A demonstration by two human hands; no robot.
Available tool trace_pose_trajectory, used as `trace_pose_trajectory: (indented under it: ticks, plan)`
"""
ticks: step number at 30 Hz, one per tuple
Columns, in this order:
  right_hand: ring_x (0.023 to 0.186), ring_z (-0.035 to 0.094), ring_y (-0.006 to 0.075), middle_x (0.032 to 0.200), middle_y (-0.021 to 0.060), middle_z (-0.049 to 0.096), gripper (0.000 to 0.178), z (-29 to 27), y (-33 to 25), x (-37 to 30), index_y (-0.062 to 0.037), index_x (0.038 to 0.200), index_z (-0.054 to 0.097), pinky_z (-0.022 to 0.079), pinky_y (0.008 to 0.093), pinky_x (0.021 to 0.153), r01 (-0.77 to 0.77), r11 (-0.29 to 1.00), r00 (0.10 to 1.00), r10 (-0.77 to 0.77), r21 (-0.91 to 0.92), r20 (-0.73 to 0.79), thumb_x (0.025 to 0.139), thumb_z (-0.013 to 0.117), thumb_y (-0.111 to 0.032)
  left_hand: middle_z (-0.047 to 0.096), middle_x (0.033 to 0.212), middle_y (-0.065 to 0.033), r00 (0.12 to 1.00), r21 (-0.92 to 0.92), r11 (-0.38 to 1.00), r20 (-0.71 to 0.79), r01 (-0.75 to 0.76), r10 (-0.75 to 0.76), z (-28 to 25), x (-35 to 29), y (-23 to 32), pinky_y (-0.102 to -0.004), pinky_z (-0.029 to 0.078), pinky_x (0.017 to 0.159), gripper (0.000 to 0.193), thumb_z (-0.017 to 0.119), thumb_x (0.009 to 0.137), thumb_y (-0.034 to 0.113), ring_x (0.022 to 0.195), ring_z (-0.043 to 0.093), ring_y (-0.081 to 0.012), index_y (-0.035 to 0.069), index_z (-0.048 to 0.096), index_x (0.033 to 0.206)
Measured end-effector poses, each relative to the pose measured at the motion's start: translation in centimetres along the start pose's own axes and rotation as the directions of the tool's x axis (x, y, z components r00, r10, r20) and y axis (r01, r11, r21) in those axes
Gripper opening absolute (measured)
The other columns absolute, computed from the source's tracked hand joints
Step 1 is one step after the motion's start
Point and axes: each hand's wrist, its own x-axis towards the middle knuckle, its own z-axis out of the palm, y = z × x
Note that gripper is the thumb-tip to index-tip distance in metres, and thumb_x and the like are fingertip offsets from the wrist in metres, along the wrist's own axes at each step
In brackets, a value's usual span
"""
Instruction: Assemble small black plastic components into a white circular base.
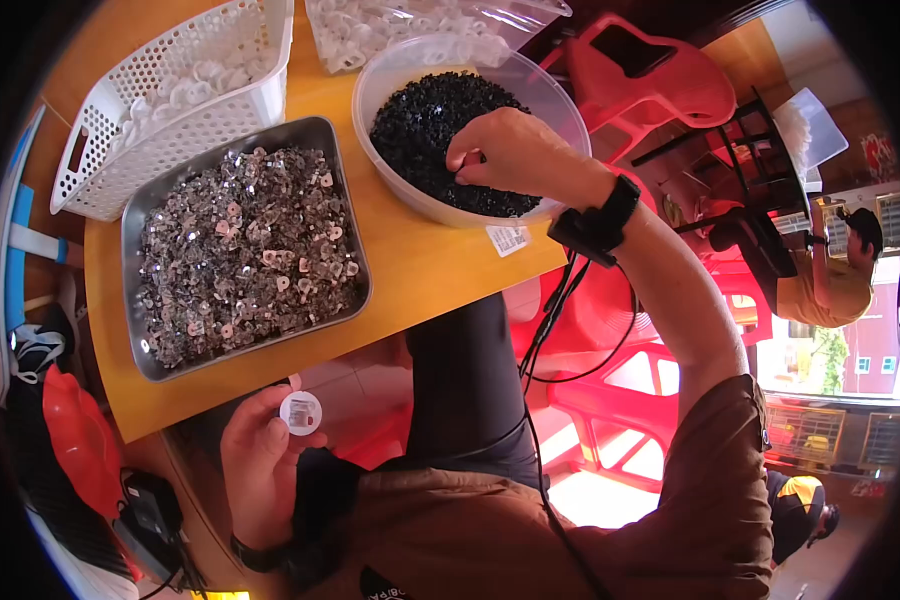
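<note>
My left hand (pixel 257 455) is closed around a small round white plastic part (pixel 300 412), held below the table's front edge. The part has a clear, squarish middle. My right hand (pixel 515 150) reaches into a round translucent tub (pixel 368 160) filled with small black pieces (pixel 425 120). Its fingers are curled together over the pieces, and whatever is between them is hidden. Left of the tub, a grey metal tray (pixel 358 255) holds a heap of small shiny metal pieces (pixel 245 245).
A white perforated basket (pixel 95 185) of white plastic parts stands behind the tray. Beside it lies a clear bag (pixel 390 30) of similar parts. Cables (pixel 560 320) hang from my right wrist. Red chairs (pixel 640 80) and other people (pixel 830 285) are to the right.
</note>
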Motion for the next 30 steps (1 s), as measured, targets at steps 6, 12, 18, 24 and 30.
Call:
trace_pose_trajectory:
  ticks: [6, 12, 18, 24, 30]
  plan:
    - [0.075, 0.063, 0.0243, 0.077, 0.0064, 0.066, 0.014, 1.1, 1.0, -0.1, -0.0122, 0.085, 0.069, 0.050, 0.0358, 0.068, 0.066, 0.998, 0.984, -0.060, 0.026, -0.170, 0.073, 0.061, -0.015, 0.060, 0.098, -0.0104, 1.000, 0.029, 1.000, -0.025, -0.003, 0.004, 0.2, 0.5, 0.2, -0.0281, 0.054, 0.069, 0.028, 0.056, 0.087, 0.012, 0.085, 0.062, -0.0179, -0.001, 0.053, 0.112]
    - [0.062, 0.060, 0.0128, 0.071, 0.0039, 0.064, 0.010, 0.7, 0.5, -2.2, -0.0056, 0.084, 0.068, 0.048, 0.0267, 0.057, 0.022, 0.912, 0.949, 0.109, 0.409, -0.296, 0.074, 0.066, -0.008, 0.058, 0.107, -0.0123, 1.000, 0.041, 0.999, -0.014, 0.009, -0.009, 1.0, 0.0, 0.2, -0.0326, 0.054, 0.072, 0.030, 0.059, 0.085, 0.014, 0.089, 0.061, -0.0199, -0.002, 0.053, 0.111]
    - [0.058, 0.058, 0.0082, 0.073, 0.0058, 0.063, 0.009, -0.7, -0.9, -4.9, -0.0007, 0.088, 0.063, 0.047, 0.0217, 0.051, -0.041, 0.562, 0.940, 0.301, 0.826, -0.158, 0.081, 0.062, -0.007, 0.059, 0.101, -0.0113, 0.999, 0.029, 1.000, 0.039, -0.001, 0.000, 1.8, -1.0, 0.1, -0.0328, 0.054, 0.071, 0.028, 0.056, 0.086, 0.011, 0.088, 0.061, -0.0200, -0.002, 0.052, 0.111]
    - [0.058, 0.058, 0.0147, 0.092, 0.0157, 0.060, 0.010, 0.2, -7.2, -9.0, -0.0011, 0.091, 0.057, 0.048, 0.0242, 0.049, 0.265, -0.114, 0.949, 0.207, 0.957, -0.238, 0.082, 0.055, 0.003, 0.060, 0.101, -0.0108, 0.996, 0.006, 1.000, 0.085, -0.023, 0.023, 2.6, -2.4, 0.1, -0.0333, 0.053, 0.072, 0.030, 0.057, 0.086, 0.013, 0.089, 0.061, -0.0200, -0.001, 0.052, 0.112]
    - [0.064, 0.060, 0.0163, 0.091, 0.0136, 0.062, 0.015, 5.9, -13.0, -10.9, -0.0018, 0.099, 0.058, 0.051, 0.0265, 0.051, 0.236, -0.539, 0.970, 0.078, 0.809, -0.230, 0.085, 0.058, -0.004, 0.060, 0.102, -0.0112, 0.987, 0.026, 0.998, 0.152, -0.057, 0.053, 3.4, -2.6, 0.5, -0.0334, 0.053, 0.072, 0.030, 0.054, 0.088, 0.012, 0.089, 0.061, -0.0192, -0.002, 0.051, 0.115]
